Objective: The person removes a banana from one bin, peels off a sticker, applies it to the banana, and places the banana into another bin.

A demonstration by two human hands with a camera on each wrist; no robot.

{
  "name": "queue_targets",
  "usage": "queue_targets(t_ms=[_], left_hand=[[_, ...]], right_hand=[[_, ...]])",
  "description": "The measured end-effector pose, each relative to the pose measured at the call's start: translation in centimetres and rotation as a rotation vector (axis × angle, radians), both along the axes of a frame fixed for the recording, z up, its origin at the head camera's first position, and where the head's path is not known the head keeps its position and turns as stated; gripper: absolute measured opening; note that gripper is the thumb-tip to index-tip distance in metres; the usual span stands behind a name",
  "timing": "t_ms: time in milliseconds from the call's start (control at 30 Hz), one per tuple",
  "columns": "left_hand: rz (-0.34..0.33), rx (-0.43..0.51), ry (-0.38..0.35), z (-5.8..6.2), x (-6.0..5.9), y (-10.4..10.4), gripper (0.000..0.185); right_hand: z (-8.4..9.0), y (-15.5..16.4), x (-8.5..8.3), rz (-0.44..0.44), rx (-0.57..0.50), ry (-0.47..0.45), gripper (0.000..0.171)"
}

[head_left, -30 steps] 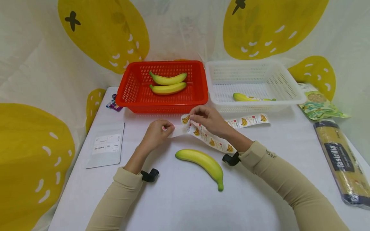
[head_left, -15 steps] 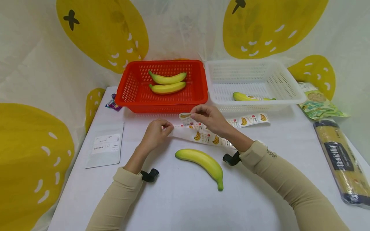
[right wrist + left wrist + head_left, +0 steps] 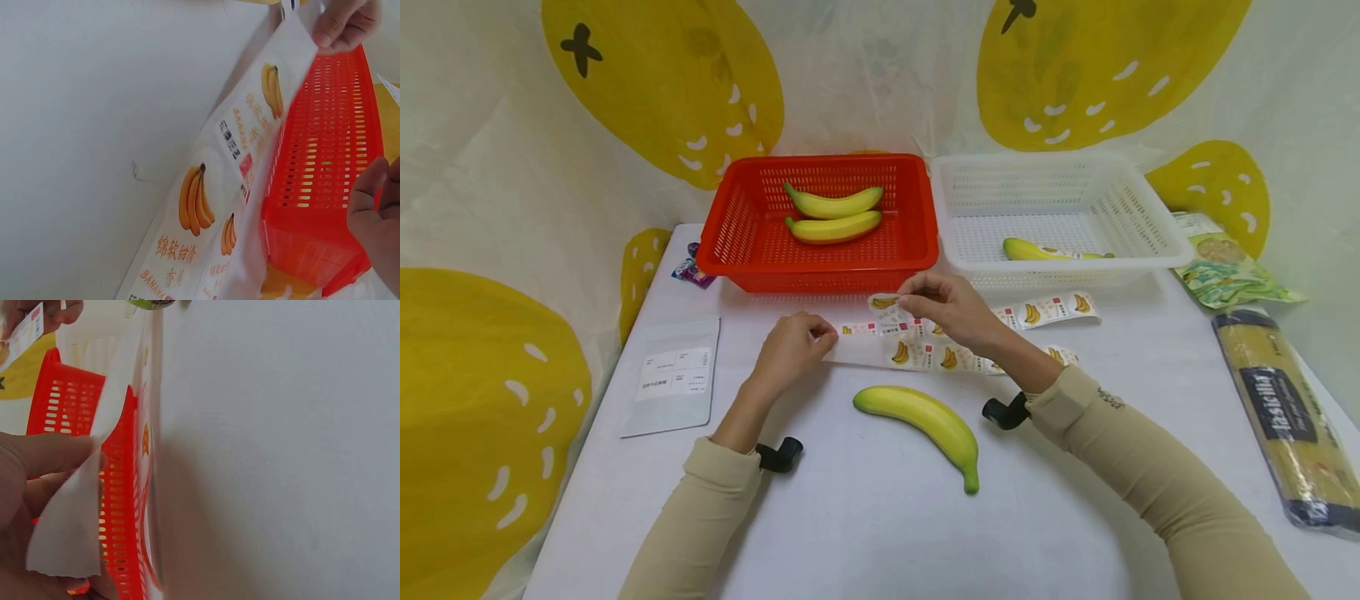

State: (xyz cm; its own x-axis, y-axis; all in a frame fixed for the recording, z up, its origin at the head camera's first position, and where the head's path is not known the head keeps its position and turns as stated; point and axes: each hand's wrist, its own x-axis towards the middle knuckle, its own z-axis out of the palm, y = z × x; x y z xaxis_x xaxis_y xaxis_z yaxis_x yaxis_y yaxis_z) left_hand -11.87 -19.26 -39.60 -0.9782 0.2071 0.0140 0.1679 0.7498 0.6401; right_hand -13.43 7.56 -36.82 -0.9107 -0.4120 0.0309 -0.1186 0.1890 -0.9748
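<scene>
Paper sticker strip [image 3: 917, 350], printed with bananas, stretched low over the desk [image 3: 865, 533] at frame centre. Left hand [image 3: 790, 350] pinches its blank end, apparently to anchor it; right hand [image 3: 951, 310] pinches one sticker [image 3: 883, 304] lifted off the backing, so tension likely eases the peel. Loose banana [image 3: 925, 421] lies just below the strip. Behind: red basket [image 3: 820, 271] with two bananas, white basket [image 3: 1075, 271] with one. Second strip [image 3: 1048, 308] right of centre.
</scene>
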Motion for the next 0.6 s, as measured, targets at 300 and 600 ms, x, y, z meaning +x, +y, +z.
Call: queue_targets(t_ms=[300,600], left_hand=[[-0.010,-0.101,-0.027,0.8,0.3,-0.3,0.018],[-0.114,0.159,0.258,4.2,0.6,1.6,0.025]], right_hand=[[-0.1,0.3,0.1,0.007,-0.011,0.004,0.018],[0.1,0.3,0.3,0.009,-0.010,-0.021,0.017]])
